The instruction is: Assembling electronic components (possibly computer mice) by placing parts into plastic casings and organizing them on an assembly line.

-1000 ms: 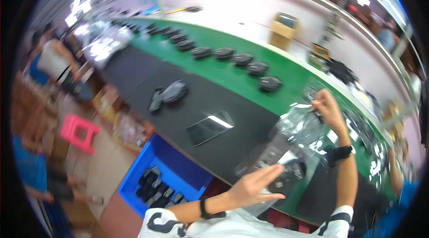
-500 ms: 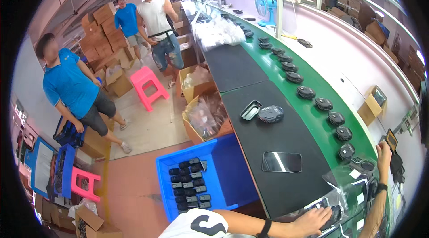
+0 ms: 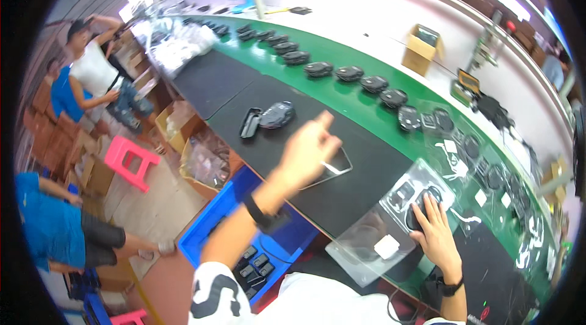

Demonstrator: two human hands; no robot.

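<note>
My left hand (image 3: 308,149) hovers over the black mat, partly covering a phone (image 3: 343,163). It is somewhat blurred; index finger and thumb stand apart with nothing seen between them. My right hand (image 3: 438,236) lies with fingers spread on a black oval device (image 3: 417,220) in a clear plastic blister tray (image 3: 403,181). The tray's clear lid (image 3: 354,258) is folded open toward me, with a white square piece (image 3: 386,246) on it. Farther left on the mat are another black oval device (image 3: 277,115) and an open small case (image 3: 250,123).
A row of black devices (image 3: 375,84) runs along the green belt (image 3: 342,99); clear packs (image 3: 470,142) continue to the right. Below the table edge stands a blue bin (image 3: 201,227) with small dark units. Several people, open cartons (image 3: 207,160) and a pink stool (image 3: 131,163) are at left.
My view has swung right. My left hand has left the tray and reached out over the phone. My right hand has come from the far right onto the device in the tray.
</note>
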